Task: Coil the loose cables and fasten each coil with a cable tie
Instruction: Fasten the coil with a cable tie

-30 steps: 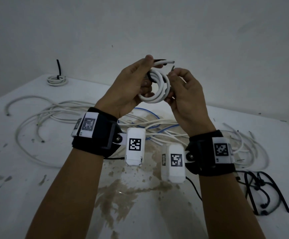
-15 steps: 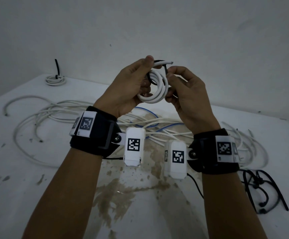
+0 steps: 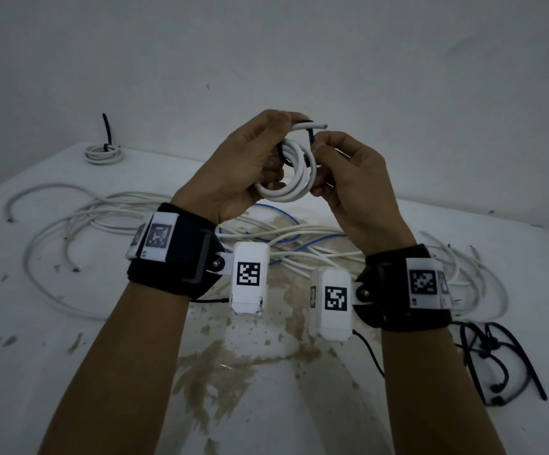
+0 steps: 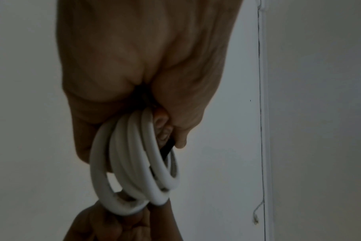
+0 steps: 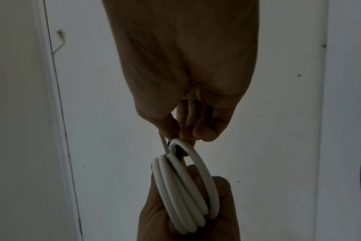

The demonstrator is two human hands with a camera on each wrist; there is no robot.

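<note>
A: Now, head view, item one: white cable coil (image 3: 294, 174), held up at 12 o'clock above the table (image 3: 69, 372). Left hand (image 3: 238, 165) curls round its 9 o'clock side; right hand (image 3: 353, 178) pinches a black cable tie (image 3: 310, 137) at the coil's 1 o'clock.

B: On the table?

A: Loose cables (image 3: 109, 218) at 10 o'clock, a tied coil (image 3: 104, 154) far at 11, spare black ties (image 3: 496, 353) at 4.

B: Left wrist view?

A: Fingers wrapped round the coil (image 4: 134, 156), tie (image 4: 167, 149) partly hidden.

B: Right wrist?

A: Fingertips (image 5: 204, 133) pinched together at the coil (image 5: 185, 192) top; left hand (image 5: 188, 215) cups it at 6 o'clock.
</note>
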